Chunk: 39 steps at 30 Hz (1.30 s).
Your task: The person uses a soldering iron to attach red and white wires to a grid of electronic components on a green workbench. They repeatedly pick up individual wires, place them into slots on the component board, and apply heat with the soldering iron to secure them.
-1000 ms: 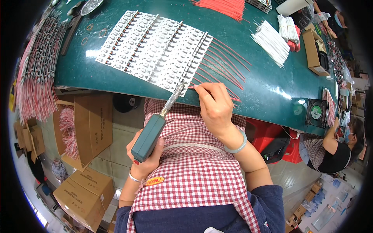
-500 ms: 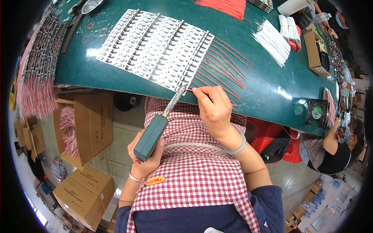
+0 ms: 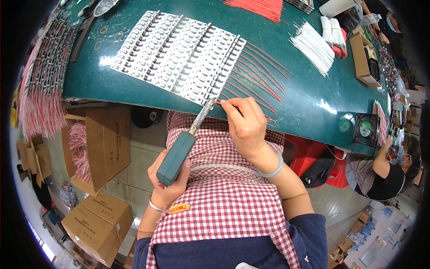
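The green worktop [image 3: 304, 98] carries a white sheet of small joined boards [image 3: 179, 58], with red wires [image 3: 268, 57] fanning out from its right side. A dark green hand tool [image 3: 177, 159] slants up to the sheet's near right corner, its metal tip at that corner and its body wrapped in the fingers of the left hand [image 3: 174, 189]. The right hand [image 3: 247, 125] pinches one thin red wire [image 3: 218, 102] between thumb and forefinger just beside that tip.

The tabletop [image 3: 309, 94] looks glossy, the tool body [image 3: 177, 158] matt plastic, its shaft [image 3: 200, 118] rough metal, the apron [image 3: 224, 215] cloth.
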Available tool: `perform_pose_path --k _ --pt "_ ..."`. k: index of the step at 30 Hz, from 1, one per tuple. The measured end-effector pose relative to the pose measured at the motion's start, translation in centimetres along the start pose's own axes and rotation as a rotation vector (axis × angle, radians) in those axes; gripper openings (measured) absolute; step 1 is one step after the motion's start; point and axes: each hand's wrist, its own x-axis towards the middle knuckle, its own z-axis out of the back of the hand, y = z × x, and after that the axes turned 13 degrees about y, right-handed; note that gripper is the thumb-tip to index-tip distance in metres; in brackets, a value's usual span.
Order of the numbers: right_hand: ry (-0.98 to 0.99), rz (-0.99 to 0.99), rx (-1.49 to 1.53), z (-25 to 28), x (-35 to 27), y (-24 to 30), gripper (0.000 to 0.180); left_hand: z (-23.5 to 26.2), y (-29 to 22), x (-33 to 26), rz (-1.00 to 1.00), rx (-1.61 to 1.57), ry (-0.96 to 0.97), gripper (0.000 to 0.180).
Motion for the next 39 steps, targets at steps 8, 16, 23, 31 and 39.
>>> perform_pose_path --k 8,16,23,31,39 --pt "-0.013 0.006 -0.010 0.0 0.1 0.1 0.022 -0.3 1.7 -1.8 0.036 -0.011 -0.038 0.023" --pt "-0.077 0.015 0.037 0.0 0.0 0.2 0.026 0.1 1.1 -1.7 0.013 0.007 -0.033 0.026" --pt "-0.057 0.023 0.094 -0.1 -0.6 0.3 0.027 -0.3 1.5 -2.2 0.000 0.002 -0.040 0.026" --pt "-0.049 0.019 0.102 -0.3 -0.8 0.4 0.026 -0.2 1.1 -2.2 0.030 -0.002 -0.014 0.026" --pt "-0.036 0.009 0.101 -0.4 -0.9 0.4 0.026 0.1 0.6 -1.9 0.033 0.003 0.002 0.026"
